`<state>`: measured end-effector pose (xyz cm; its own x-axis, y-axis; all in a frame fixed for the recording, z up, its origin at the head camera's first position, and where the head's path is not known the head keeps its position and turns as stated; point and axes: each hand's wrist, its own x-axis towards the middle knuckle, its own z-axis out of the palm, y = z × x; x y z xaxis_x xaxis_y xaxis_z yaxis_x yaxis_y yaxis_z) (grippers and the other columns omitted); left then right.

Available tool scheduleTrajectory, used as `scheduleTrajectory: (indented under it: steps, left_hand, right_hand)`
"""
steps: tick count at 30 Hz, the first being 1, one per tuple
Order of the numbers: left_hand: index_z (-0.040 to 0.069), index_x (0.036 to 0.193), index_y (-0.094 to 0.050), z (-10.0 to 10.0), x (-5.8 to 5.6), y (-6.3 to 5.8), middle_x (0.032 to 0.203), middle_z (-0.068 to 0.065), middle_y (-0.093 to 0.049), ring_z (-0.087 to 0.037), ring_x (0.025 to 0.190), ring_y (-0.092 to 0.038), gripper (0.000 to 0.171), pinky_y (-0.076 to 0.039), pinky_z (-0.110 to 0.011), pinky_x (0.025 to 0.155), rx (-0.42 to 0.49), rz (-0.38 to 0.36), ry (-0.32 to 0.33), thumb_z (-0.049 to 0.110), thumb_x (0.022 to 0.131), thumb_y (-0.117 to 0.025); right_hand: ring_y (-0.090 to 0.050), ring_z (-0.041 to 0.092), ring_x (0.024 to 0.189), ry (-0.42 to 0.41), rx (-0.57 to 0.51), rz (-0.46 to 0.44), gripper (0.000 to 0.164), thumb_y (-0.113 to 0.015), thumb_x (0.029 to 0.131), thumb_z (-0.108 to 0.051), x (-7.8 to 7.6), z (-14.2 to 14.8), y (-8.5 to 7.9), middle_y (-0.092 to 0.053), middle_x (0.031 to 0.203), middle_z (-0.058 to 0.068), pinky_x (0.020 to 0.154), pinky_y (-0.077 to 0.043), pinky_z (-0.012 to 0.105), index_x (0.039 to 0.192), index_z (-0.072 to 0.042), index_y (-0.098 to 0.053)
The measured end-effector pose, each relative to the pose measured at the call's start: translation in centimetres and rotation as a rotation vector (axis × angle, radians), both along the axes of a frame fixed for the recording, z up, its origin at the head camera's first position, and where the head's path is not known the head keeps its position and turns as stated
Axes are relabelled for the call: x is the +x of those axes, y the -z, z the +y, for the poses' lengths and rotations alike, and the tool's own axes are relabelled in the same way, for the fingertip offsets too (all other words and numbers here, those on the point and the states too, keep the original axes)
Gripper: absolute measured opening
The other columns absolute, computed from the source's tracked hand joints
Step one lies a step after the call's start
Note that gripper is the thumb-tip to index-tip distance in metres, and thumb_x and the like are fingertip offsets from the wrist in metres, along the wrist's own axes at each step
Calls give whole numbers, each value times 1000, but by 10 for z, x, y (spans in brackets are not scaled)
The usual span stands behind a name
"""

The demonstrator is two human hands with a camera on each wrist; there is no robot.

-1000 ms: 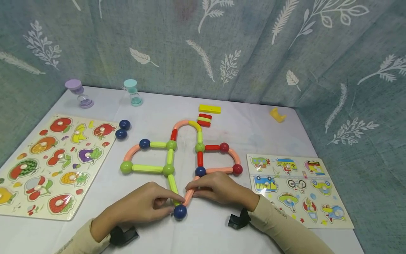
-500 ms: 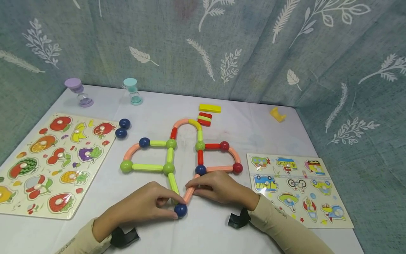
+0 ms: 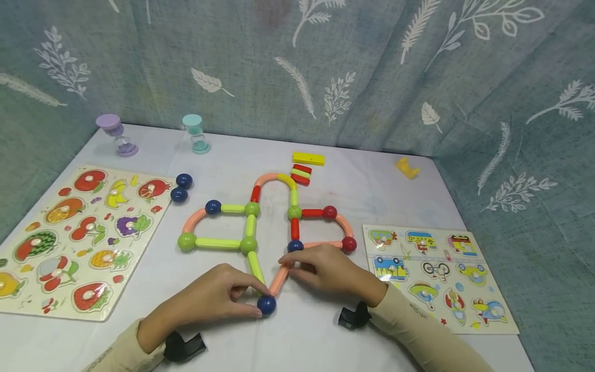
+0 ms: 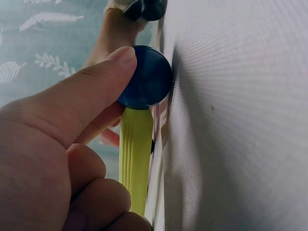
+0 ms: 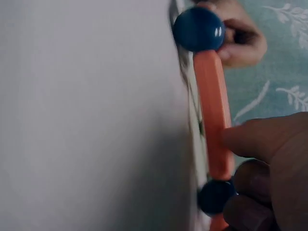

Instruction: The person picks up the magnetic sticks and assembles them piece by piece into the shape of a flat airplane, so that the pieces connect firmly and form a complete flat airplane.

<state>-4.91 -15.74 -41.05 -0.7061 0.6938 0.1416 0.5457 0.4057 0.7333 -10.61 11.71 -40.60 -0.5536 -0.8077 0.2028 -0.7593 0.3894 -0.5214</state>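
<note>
Between thumb and forefinger, my left hand (image 3: 209,295) pinches a dark blue ball (image 3: 267,306) at the front tip of a flat figure of magnetic sticks and balls. The left wrist view shows a yellow-green stick (image 4: 135,159) touching that ball. My right hand (image 3: 332,274) pinches a salmon-coloured stick (image 5: 211,106), which runs from the front ball to another blue ball (image 5: 215,196). Behind the hands, the figure has a left loop with a green ball (image 3: 187,242), a right loop with a red ball (image 3: 349,244), and an arch (image 3: 268,178) on top.
A fruit puzzle board (image 3: 99,263) lies at left, a vehicle puzzle board (image 3: 411,274) at right. Two loose blue balls (image 3: 181,188), a purple hourglass (image 3: 122,137) and a teal one (image 3: 197,135) stand at the back left. Loose short sticks (image 3: 301,174) and a yellow piece (image 3: 408,168) lie farther back.
My right hand has moved slightly back along the salmon-coloured stick, away from the front ball. My left hand keeps its place at that ball, its fingertips now on the ball's side.
</note>
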Motion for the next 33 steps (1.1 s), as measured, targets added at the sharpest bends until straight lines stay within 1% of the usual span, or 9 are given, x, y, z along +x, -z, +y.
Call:
scheduleTrajectory:
  steps: [3, 5, 10, 14, 17, 22, 27, 30, 33]
  left_hand:
    - [38, 102, -68, 0, 1, -1, 55, 19, -31, 3, 49, -29, 27, -26, -16, 46, 1, 11, -1, 45, 76, -74]
    - [38, 102, -68, 0, 0, -2, 55, 19, -31, 3, 49, -30, 27, -26, -16, 46, -1, 12, 1, 45, 76, -74]
    - [37, 102, -68, -1, -1, -2, 55, 18, -33, 3, 50, -32, 27, -27, -16, 47, -3, 5, 8, 45, 76, -74]
    - [39, 102, -67, -2, -2, -1, 55, 18, -33, 2, 50, -32, 27, -27, -16, 48, -8, -12, 0, 45, 76, -74]
    - [39, 102, -67, -3, 0, 1, 55, 18, -32, 2, 50, -32, 27, -27, -16, 48, -4, -20, 2, 44, 76, -74]
    - [39, 102, -67, -3, 1, 3, 55, 19, -32, 3, 49, -32, 28, -28, -16, 47, -6, -27, 3, 44, 76, -74]
    - [39, 102, -67, -3, 1, 3, 55, 18, -33, 3, 49, -32, 28, -27, -16, 46, -2, -36, -4, 43, 76, -74]
    - [38, 103, -67, -3, 0, 2, 55, 18, -32, 2, 49, -31, 27, -27, -17, 46, 5, -27, -1, 43, 77, -74]
    - [38, 103, -67, -2, -1, 2, 55, 18, -32, 2, 49, -31, 27, -26, -16, 46, 3, -25, -7, 44, 77, -73]
  right_hand:
    - [-40, -1, 54, 90, 23, 38, 26, -64, 89, -29, -11, 1, -14, -53, 69, -19, 51, -35, 18, 115, -25, -66]
    - [-40, 1, 50, 174, 26, 66, 22, -64, 89, -28, -25, 1, -24, -49, 61, -17, 48, -34, 21, 110, -24, -69]
    - [-40, 13, 44, 461, -6, 36, 14, -65, 88, -30, -83, 0, -42, -47, 53, -6, 42, -32, 28, 99, -23, -70]
    - [-42, 19, 45, 644, 41, 27, 14, -65, 88, -33, -130, -6, -42, -49, 55, 1, 42, -32, 30, 95, -22, -70]
    - [-46, 19, 52, 703, 128, -1, 16, -64, 87, -33, -153, -12, -35, -54, 62, 1, 46, -37, 29, 94, -20, -70]
    - [-50, 19, 64, 742, 226, -77, 16, -67, 85, -35, -167, -18, -20, -57, 72, -1, 52, -44, 30, 94, -22, -70]
    - [-50, 20, 67, 756, 258, -95, 22, -70, 82, -37, -170, -20, -12, -57, 74, 0, 56, -43, 31, 96, -20, -70]
    - [-51, 19, 68, 771, 295, -128, 29, -69, 82, -42, -170, -16, -12, -57, 74, 1, 56, -43, 30, 100, -19, -69]
    - [-51, 18, 68, 769, 301, -119, 30, -69, 82, -43, -167, -11, -12, -58, 75, 0, 55, -43, 30, 100, -19, -70]
